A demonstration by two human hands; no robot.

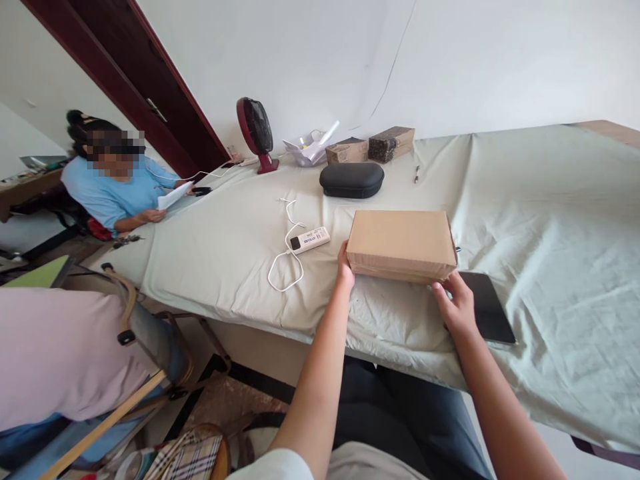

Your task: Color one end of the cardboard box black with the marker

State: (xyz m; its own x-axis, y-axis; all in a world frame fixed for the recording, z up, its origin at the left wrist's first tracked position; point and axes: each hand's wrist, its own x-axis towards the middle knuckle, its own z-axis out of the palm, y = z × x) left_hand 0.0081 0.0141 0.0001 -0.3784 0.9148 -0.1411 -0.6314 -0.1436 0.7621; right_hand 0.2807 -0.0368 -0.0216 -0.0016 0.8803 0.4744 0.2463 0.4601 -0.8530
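Observation:
A plain brown cardboard box (401, 244) lies on the cloth-covered table (550, 220) near its front edge. My left hand (345, 267) presses against the box's left end, fingers closed on its lower corner. My right hand (456, 305) grips the box's front right corner, fingers curled under the edge. A black tablet (487, 306) lies flat just right of my right hand, partly under the box.
A white power strip (310, 239) with its cord lies left of the box. Behind are a black oval case (351, 180), a red desk fan (257, 131), two small boxes (370, 147) and a pen (416, 174). A person in blue (117, 187) sits at the far left end holding papers.

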